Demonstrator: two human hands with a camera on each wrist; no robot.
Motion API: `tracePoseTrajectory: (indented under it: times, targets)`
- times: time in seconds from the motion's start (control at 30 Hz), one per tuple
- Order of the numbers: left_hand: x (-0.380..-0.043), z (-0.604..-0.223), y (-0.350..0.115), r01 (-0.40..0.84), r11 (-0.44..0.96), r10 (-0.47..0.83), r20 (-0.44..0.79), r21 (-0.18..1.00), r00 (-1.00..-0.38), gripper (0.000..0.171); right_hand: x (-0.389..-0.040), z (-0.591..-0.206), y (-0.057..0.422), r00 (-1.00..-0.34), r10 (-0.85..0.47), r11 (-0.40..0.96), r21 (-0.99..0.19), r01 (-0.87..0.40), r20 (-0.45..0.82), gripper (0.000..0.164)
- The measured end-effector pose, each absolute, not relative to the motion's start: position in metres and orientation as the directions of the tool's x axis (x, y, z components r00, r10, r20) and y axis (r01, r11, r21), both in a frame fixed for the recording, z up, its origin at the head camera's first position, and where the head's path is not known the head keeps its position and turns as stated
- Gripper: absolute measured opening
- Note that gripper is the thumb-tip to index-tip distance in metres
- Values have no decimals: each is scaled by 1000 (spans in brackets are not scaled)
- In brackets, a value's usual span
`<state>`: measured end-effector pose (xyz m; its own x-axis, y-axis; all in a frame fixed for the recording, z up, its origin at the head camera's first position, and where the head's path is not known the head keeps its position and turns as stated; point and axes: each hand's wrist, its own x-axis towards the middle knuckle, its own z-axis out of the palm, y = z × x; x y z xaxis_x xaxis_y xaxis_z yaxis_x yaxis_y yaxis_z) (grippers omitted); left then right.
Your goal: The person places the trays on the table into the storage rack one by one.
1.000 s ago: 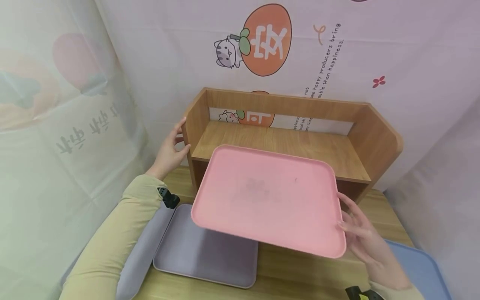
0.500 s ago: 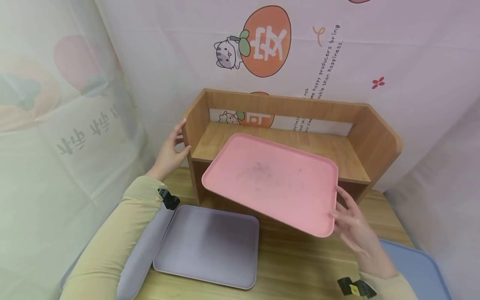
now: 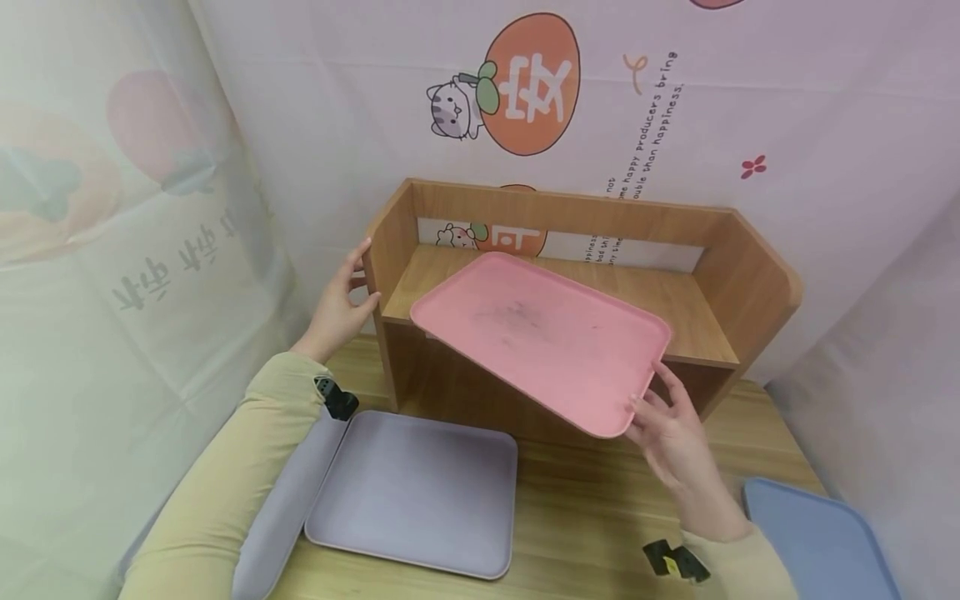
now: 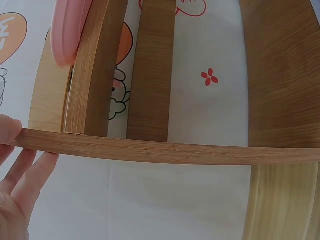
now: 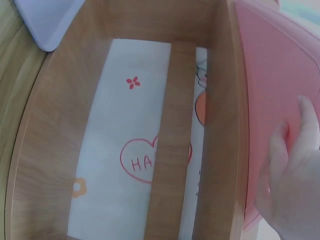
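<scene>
A pink tray (image 3: 547, 333) tilts in front of the wooden desktop shelf (image 3: 716, 333), its far left part over the upper board. My right hand (image 3: 667, 425) grips the tray by its right edge, with the fingers reaching underneath. In the right wrist view, the pink tray (image 5: 270, 75) stands close beside the upper board, my right hand (image 5: 295, 175) on it. My left hand (image 3: 337, 308) holds the left side panel of the shelf. The left wrist view has the thumb and fingers of my left hand (image 4: 20, 185) on either side of that panel's edge (image 4: 150, 151).
A lavender tray (image 3: 412, 492) lies on the wood-grain table (image 3: 577, 533) before the shelf. Another lavender tray (image 3: 281, 508) sits left of it, partly behind my left sleeve. A blue tray (image 3: 817, 542) lies at the right. Printed cloth (image 3: 337, 108) hangs behind and at the sides.
My right hand has carried the pink tray up, back and leftward toward the upper board, turning it as its far edge rises over that board. My left hand stays on the side panel.
</scene>
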<state>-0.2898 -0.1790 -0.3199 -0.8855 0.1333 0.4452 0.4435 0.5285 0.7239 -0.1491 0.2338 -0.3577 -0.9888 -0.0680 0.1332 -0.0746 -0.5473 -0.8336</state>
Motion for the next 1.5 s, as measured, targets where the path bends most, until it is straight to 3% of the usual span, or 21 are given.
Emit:
tracePoseTrajectory:
  times: [0.37, 0.63, 1.1, 1.27, 1.5]
  targets:
    - [-288, -320, -179, 445, 542, 133, 450, 713, -883, 80, -147, -350, 186, -999, 42, -447, -893, -48, 33, 58]
    - [-288, -319, -179, 457, 534, 137, 460, 711, -877, 80, -147, -350, 156, -989, 146, -452, -891, -53, -15, 62]
    - [-286, -320, -178, 434, 548, 115, 450, 715, -886, 81, -146, -364, 118, -964, 259, -475, -861, -181, 60, 65]
    - [-284, -320, -177, 447, 543, 117, 464, 711, -878, 80, -149, -359, 132, -970, 243, -474, -870, -134, 17, 66]
    - [-284, -318, -175, 442, 544, 117, 457, 714, -882, 80, -172, -340, 190, -976, 178, -533, -846, 15, -129, 65]
